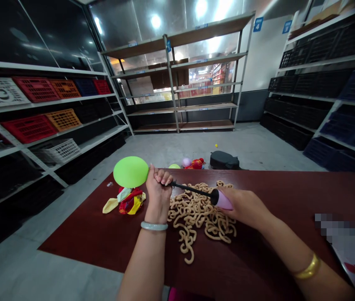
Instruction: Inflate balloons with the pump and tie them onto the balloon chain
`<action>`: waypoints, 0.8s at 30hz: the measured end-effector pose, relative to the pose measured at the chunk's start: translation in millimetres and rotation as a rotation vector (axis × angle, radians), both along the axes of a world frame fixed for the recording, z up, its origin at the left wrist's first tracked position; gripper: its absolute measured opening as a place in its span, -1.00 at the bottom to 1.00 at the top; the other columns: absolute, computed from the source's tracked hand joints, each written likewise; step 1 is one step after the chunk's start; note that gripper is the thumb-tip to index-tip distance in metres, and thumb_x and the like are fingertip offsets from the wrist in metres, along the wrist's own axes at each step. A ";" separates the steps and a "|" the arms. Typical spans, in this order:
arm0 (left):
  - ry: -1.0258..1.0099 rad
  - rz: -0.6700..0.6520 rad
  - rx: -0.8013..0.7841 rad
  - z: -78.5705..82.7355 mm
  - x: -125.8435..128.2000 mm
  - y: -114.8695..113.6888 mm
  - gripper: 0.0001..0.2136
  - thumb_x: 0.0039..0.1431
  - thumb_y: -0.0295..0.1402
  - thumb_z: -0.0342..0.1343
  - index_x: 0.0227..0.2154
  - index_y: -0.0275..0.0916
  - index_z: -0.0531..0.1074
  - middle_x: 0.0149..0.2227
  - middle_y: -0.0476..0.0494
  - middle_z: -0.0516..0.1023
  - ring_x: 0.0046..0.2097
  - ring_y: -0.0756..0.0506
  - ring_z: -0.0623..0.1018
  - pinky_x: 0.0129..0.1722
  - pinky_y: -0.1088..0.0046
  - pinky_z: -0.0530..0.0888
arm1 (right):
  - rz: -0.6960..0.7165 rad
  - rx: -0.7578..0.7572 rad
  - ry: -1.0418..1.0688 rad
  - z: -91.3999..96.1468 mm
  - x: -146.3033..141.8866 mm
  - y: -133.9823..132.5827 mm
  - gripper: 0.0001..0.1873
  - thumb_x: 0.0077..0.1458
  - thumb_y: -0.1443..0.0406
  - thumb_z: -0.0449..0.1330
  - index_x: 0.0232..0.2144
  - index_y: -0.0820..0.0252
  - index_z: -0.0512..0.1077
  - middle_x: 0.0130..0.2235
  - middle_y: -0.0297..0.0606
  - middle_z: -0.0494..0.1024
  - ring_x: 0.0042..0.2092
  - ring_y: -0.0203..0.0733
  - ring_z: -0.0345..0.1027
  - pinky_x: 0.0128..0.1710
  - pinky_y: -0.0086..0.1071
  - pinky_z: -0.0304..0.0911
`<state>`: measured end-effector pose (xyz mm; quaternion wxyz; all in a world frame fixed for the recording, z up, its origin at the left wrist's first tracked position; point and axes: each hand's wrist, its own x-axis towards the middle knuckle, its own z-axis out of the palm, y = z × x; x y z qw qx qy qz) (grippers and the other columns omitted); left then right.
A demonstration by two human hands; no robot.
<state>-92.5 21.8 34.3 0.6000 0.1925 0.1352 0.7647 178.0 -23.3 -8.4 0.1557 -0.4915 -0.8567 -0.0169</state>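
**Pumping the Green Balloon**

Round and puffed above the counter's (pixel 102 234) left part: the green balloon (pixel 130 172). Pinched at the neck onto the pump (pixel 192 190) tip by the left hand's (pixel 158 188) grip. Pink handle (pixel 224 201) wrapped tight in the right hand's (pixel 243 205) grip. Squeeze hard, push slow and straight. Below, tan loops (pixel 196 213); beside, flat balloons (pixel 128 201).

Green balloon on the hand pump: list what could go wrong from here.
The round green rubber balloon is kept on the nozzle only by the left hand, closed in a fist; a loosened grip could let it slip off and deflate.
The right hand holds the pink-and-black plastic hand pump just above the pile of tan plastic chain links; the rod could snag or scatter them.
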 end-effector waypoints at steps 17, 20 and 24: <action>0.048 -0.076 -0.126 -18.8 101.6 -28.8 -0.50 0.08 -0.05 0.15 -0.67 -0.23 0.01 -0.75 0.13 0.02 -0.72 0.10 0.07 -0.71 0.52 0.01 | -0.277 0.074 -0.042 14.6 -50.3 -16.7 -0.69 -0.03 0.18 0.21 -0.22 0.17 0.32 -0.27 -0.19 0.53 -0.26 -0.09 0.43 -0.38 -0.37 0.13; 0.057 -0.063 -0.125 -18.9 102.0 -29.2 -0.51 0.09 -0.06 0.15 -0.67 -0.23 0.02 -0.75 0.13 0.02 -0.72 0.10 0.07 -0.71 0.53 0.02 | -0.278 0.096 -0.018 13.3 -54.1 -18.8 -0.70 -0.02 0.23 0.20 -0.20 0.17 0.31 -0.24 -0.20 0.52 -0.23 -0.09 0.41 -0.35 -0.36 0.14; 0.077 -0.091 -0.092 -12.2 86.8 -26.4 -0.52 0.13 -0.13 0.13 -0.67 -0.23 -0.01 -0.76 0.13 0.00 -0.73 0.10 0.07 -0.71 0.53 0.02 | -0.253 0.076 0.004 12.8 -51.0 -18.3 -0.62 -0.03 0.18 0.23 -0.15 0.13 0.29 -0.22 -0.21 0.52 -0.21 -0.09 0.41 -0.33 -0.35 0.17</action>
